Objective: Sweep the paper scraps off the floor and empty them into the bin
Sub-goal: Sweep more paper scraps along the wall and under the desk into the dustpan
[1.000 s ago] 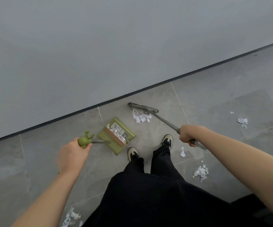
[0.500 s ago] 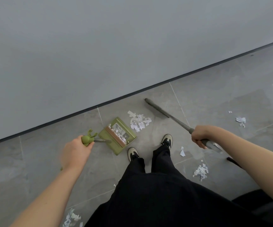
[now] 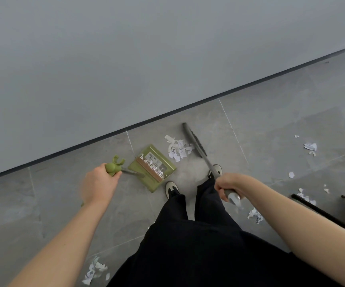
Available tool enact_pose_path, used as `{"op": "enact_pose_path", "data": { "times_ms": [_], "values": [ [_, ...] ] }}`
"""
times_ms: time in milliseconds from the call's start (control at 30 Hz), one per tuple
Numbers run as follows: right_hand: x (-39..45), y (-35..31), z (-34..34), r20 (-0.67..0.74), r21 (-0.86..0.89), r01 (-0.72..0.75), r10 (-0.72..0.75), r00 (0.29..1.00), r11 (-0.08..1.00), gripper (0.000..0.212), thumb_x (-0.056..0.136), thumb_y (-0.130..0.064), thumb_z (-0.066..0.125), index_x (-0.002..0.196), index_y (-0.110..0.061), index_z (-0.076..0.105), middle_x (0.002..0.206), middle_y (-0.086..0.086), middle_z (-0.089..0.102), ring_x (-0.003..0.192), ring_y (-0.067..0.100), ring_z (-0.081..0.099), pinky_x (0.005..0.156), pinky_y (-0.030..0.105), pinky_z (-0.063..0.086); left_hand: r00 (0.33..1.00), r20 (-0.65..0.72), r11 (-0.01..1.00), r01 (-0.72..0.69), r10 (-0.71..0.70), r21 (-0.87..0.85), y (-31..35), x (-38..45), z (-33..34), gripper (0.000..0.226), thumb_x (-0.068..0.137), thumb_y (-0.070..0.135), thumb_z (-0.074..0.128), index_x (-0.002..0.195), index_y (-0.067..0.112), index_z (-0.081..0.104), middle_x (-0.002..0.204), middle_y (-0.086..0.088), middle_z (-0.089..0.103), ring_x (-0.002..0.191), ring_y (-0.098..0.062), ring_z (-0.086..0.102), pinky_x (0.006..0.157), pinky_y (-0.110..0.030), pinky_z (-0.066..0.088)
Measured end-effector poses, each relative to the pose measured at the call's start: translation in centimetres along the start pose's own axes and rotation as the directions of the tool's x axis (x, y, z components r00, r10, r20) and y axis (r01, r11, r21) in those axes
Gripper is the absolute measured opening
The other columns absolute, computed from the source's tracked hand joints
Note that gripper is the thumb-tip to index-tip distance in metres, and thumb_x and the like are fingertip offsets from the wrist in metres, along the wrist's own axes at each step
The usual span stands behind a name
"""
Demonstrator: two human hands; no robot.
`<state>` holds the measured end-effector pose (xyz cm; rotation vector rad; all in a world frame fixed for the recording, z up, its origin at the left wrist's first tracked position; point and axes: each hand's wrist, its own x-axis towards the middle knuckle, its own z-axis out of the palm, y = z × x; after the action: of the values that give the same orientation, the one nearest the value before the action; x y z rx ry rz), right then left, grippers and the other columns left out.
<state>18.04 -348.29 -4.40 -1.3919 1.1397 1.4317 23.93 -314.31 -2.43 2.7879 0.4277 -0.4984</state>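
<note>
The left hand (image 3: 99, 186) gripped the green dustpan (image 3: 153, 167) by its handle while the right hand (image 3: 228, 186) held the grey broom (image 3: 194, 142), whose head lay just beside a pile of paper scraps (image 3: 177, 149) near the dustpan's mouth on the tiled floor (image 3: 271, 125).

The left grip (image 3: 100, 184) covers most of the dustpan (image 3: 153, 166) handle, and the print on the label inside the pan is too small to read. The right grip (image 3: 228, 186) hides the middle of the broom (image 3: 196, 145) handle, whose end is blurred. A dark frame (image 3: 333, 216) at the right edge is cut off, and the scraps (image 3: 94, 270) below run off the bottom edge.
</note>
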Motion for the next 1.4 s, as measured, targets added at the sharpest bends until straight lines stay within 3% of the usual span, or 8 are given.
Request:
{"op": "enact_pose_path", "data": {
  "times_ms": [133, 233, 400, 667, 933, 1067, 1267, 1400],
  "values": [
    [0.5, -0.9, 3.5, 0.044, -0.16, 0.016, -0.009, 0.999, 0.987, 0.019, 0.086, 0.005, 0.034, 0.101, 0.001, 0.043, 0.043, 0.003, 0.045, 0.035, 0.013, 0.039, 0.042, 0.022, 0.039, 1.0, 0.003, 1.0, 0.009, -0.009, -0.011, 0.4, 0.4, 0.1, 0.027, 0.084, 0.029, 0.076, 0.096, 0.007, 0.07, 0.089, -0.021, 0.07, 0.087, -0.043, 0.063, 0.064, -0.035, 0.04],
    [0.3, -1.4, 5.8, 0.1, -0.314, 0.04, -0.009, 0.995, 0.949, 0.016, 0.081, 0.006, 0.034, 0.09, 0.0, 0.046, 0.043, 0.003, 0.044, 0.04, 0.016, 0.039, 0.047, 0.027, 0.039, 0.999, -0.003, 0.999, 0.036, -0.036, -0.011, 0.4, 0.5, 0.2, 0.031, 0.084, 0.031, 0.075, 0.102, 0.007, 0.07, 0.093, -0.021, 0.07, 0.091, -0.043, 0.063, 0.065, -0.035, 0.039],
    [-1.9, -1.7, 7.6, 0.112, -0.501, 0.091, -0.04, 0.993, 0.861, 0.015, 0.082, 0.004, 0.036, 0.075, 0.003, 0.05, 0.037, 0.009, 0.048, 0.027, 0.017, 0.045, 0.041, 0.016, 0.041, 0.999, -0.004, 0.998, 0.034, -0.034, -0.048, 0.2, 0.3, 0.7, 0.033, 0.084, 0.029, 0.076, 0.104, 0.004, 0.07, 0.094, -0.023, 0.07, 0.091, -0.044, 0.063, 0.065, -0.035, 0.037],
    [-3.5, -2.0, 5.7, 0.1, -0.387, 0.035, 0.004, 0.995, 0.921, 0.014, 0.085, 0.006, 0.032, 0.092, -0.002, 0.04, 0.041, 0.003, 0.04, 0.027, 0.013, 0.037, 0.036, 0.016, 0.036, 0.999, 0.0, 0.998, 0.041, -0.041, -0.044, -0.9, 0.1, 0.4, 0.033, 0.085, 0.032, 0.075, 0.106, 0.008, 0.07, 0.094, -0.02, 0.071, 0.091, -0.042, 0.063, 0.065, -0.035, 0.04],
    [-5.5, -3.2, 3.8, 0.047, -0.386, 0.093, -0.08, 0.996, 0.918, 0.019, 0.084, 0.01, 0.033, 0.079, -0.005, 0.044, 0.039, 0.002, 0.042, 0.025, 0.014, 0.036, 0.036, 0.012, 0.034, 0.999, -0.005, 0.997, 0.034, -0.034, -0.069, -1.6, -0.6, -0.3, 0.03, 0.086, 0.032, 0.074, 0.105, 0.008, 0.071, 0.089, -0.018, 0.071, 0.087, -0.04, 0.063, 0.063, -0.032, 0.037],
    [-5.5, -3.4, 2.7, 0.001, -0.35, 0.088, -0.094, 0.996, 0.933, 0.016, 0.081, 0.01, 0.036, 0.08, -0.001, 0.047, 0.048, 0.004, 0.041, 0.035, 0.014, 0.035, 0.039, 0.018, 0.034, 1.0, -0.009, 0.996, 0.026, -0.026, -0.09, -2.1, -0.8, -0.6, 0.029, 0.086, 0.03, 0.075, 0.102, 0.006, 0.071, 0.087, -0.019, 0.07, 0.085, -0.04, 0.063, 0.062, -0.033, 0.037],
    [-5.1, -3.4, 2.4, -0.028, -0.347, 0.086, -0.102, 0.994, 0.934, 0.017, 0.084, 0.01, 0.033, 0.085, -0.002, 0.045, 0.042, 0.003, 0.042, 0.026, 0.014, 0.035, 0.035, 0.015, 0.035, 1.0, 0.007, 0.999, -0.001, 0.001, -0.044, -1.8, -0.8, -0.7, 0.027, 0.086, 0.032, 0.073, 0.1, 0.009, 0.071, 0.085, -0.018, 0.07, 0.083, -0.04, 0.062, 0.061, -0.033, 0.039],
    [-3.3, -3.7, 3.0, -0.02, -0.378, 0.072, -0.086, 0.996, 0.923, 0.031, 0.083, 0.006, 0.033, 0.111, 0.006, 0.046, 0.05, 0.007, 0.043, 0.036, 0.015, 0.038, 0.042, 0.025, 0.038, 1.0, 0.001, 0.998, -0.01, 0.01, -0.055, -1.5, -0.4, -0.8, 0.028, 0.086, 0.029, 0.074, 0.105, 0.008, 0.071, 0.087, -0.019, 0.07, 0.086, -0.041, 0.062, 0.062, -0.033, 0.039]
  ]
}}
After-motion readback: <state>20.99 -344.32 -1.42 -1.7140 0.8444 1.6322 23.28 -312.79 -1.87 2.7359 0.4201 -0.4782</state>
